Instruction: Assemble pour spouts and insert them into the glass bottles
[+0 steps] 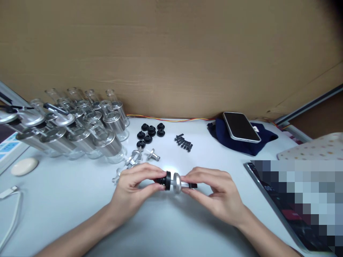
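Observation:
Between finger and thumb, my left hand (134,187) pinches a black ribbed rubber stopper (168,181). My right hand (214,189) grips a silver metal pourer top (177,183) with a disc-shaped flange and a black piece (193,185) at its outer end. The two parts face each other above the table, and a pale stem bridges the gap between disc and stopper. Just behind my left hand lie several loose silver tops (153,155), partly covered by it. Farther back sit several black stoppers (147,139), and to their right a cluster of small black strips (183,142).
Several glass bottles with metal bands (108,142) crowd the left, some topped with silver caps (65,119). A phone (242,126) rests on dark blue cloth (221,137) at back right. A tablet-like device (273,200) is front right; a white cable (14,214) and oval object (24,166) lie left.

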A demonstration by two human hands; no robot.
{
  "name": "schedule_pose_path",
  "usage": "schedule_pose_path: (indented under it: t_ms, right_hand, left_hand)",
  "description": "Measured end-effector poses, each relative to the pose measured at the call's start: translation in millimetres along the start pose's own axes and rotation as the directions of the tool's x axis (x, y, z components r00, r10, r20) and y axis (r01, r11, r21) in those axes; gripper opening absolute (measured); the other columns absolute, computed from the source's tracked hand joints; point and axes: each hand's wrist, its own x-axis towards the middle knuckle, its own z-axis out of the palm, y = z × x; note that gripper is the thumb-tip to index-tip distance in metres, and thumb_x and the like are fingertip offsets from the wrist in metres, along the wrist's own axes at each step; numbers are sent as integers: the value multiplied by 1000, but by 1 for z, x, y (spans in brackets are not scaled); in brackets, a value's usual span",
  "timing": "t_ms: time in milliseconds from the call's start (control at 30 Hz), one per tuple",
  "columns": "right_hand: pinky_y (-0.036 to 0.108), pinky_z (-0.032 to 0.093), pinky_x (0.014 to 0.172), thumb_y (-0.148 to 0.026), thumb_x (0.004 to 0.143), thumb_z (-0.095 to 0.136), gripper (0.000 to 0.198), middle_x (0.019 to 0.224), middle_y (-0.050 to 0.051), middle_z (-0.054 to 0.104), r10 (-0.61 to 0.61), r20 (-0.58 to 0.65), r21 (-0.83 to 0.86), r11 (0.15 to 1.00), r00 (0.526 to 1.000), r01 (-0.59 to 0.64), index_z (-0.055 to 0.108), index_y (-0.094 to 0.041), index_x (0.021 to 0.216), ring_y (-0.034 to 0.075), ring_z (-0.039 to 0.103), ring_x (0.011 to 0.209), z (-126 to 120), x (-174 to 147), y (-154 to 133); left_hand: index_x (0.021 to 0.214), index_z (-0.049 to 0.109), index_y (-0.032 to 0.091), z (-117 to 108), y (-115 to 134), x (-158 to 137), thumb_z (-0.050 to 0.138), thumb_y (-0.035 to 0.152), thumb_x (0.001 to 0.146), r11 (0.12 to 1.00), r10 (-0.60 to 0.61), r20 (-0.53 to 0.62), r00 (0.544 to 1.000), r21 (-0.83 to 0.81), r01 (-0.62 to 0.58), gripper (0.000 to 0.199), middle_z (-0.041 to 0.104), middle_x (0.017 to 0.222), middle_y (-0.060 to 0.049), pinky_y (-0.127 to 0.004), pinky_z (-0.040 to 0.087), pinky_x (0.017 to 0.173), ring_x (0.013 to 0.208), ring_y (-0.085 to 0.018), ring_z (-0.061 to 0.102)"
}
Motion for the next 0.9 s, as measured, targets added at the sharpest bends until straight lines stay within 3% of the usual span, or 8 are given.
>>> schedule_pose_path:
  t_ms: [333,667,900]
  right_hand:
    - [21,48,47,-17,79,67,5,58,2,65,4,7,-55,998,1000,-4,71,-15,82,11,57,47,2,-2,-1]
    - [21,45,47,-17,82,64,8,58,4,64,-55,24,-85,995,998,57,70,-12,83,12,58,49,3,-1,-3]
    - [21,44,49,-18,83,64,10,58,5,64,-6,70,-25,1000,997,7,70,-11,81,12,57,51,6,-4,-2]
  left_hand:
    - [87,77,25,-2,5,2,75,2,66,1000,7,47,999,-17,-7,31,76,80,-2,-19,56,67,72,-14,70]
    - [90,76,22,4,4,-3,76,5,68,999,50,61,997,-25,-49,28,74,79,-2,-15,54,67,71,-11,68]
    - [88,76,18,5,6,-3,75,5,69,997,75,103,992,-25,-73,23,74,77,-5,-18,55,64,68,-13,68]
